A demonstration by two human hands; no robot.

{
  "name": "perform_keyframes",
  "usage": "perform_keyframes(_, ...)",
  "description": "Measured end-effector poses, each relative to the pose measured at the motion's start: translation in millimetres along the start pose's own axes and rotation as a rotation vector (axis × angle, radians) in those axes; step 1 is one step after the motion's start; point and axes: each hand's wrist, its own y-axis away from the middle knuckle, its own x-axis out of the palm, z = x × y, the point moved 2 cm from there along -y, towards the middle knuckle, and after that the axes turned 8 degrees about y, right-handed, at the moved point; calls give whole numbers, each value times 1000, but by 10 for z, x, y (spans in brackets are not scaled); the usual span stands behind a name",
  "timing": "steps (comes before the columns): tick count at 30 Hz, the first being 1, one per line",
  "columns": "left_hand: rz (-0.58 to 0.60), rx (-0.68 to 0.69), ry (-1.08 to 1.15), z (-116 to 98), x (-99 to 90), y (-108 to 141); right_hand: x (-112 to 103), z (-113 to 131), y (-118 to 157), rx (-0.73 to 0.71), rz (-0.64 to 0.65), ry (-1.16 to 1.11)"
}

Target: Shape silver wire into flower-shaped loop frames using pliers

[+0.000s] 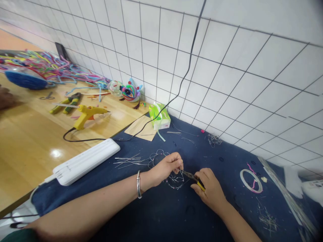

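Observation:
My left hand (168, 165), with a silver bangle at the wrist, pinches a thin silver wire. That wire belongs to a looped wire shape (177, 180) with rounded petals and small pinkish spots, which hangs below and behind the fingers. My right hand (209, 188) is wrapped round yellow-and-black handled pliers (191, 175). Their narrow metal jaws reach left to the wire right beside my left fingertips. Whether the jaws are clamped on it is too small to tell. Several straight wire lengths (128, 160) lie left of the shape on the dark blue cloth.
A white power strip (87, 162) and a yellow glue gun (89, 116) with its cord are at left. Behind stands a green tissue pack (159, 116). At right lie a white tape ring (242, 181) and wire scraps (267, 220). Another person's hand (6, 97) shows at far left.

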Motion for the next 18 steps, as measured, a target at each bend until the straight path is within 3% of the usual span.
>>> perform_keyframes(18,70,24,-53,8,4,-8,80,-26,36,-8,36,-90)
